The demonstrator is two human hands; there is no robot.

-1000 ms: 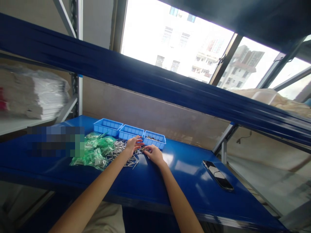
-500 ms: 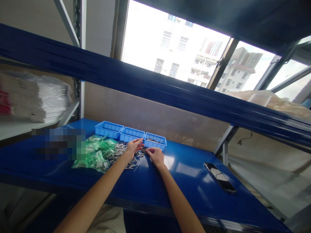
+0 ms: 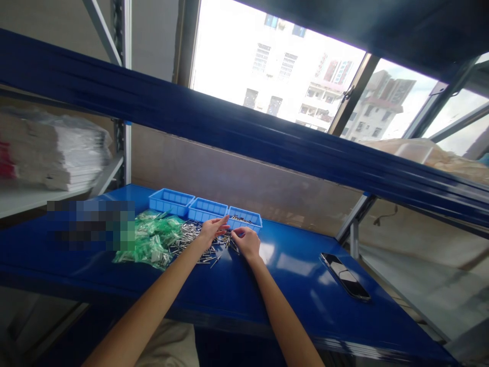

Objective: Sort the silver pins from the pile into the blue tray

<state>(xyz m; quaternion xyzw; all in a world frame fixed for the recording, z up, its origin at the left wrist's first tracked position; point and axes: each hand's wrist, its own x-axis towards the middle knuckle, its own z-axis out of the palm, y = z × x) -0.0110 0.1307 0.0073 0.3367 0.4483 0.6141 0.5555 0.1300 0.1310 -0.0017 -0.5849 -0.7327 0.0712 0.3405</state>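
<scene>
On the blue tabletop lies a loose heap of thin, shiny metal pins [image 3: 187, 237], spreading under and between my hands. My left hand [image 3: 213, 229] hovers over the heap's right side, fingers stretched to the right and apart; whether a pin lies in the palm is hidden. Just right of it, my right hand [image 3: 247, 242] is low at the heap's right edge, thumb and fingertips pinched together. What they pinch is too small to make out. Close behind my hands stands a blue bin [image 3: 254, 228] with several dark pins inside.
Left of it are a middle blue bin [image 3: 208, 208] and a left blue bin [image 3: 171, 201]. Green-tinted plastic bags [image 3: 153, 244] of metal parts lie left of the heap. A phone [image 3: 346, 277] rests at the right. A blue shelf beam [image 3: 229, 130] crosses overhead.
My right hand has shifted slightly right and up, its fingertips drawn in closer. Several pins at the heap's right edge now show between my hands. My left hand has barely moved.
</scene>
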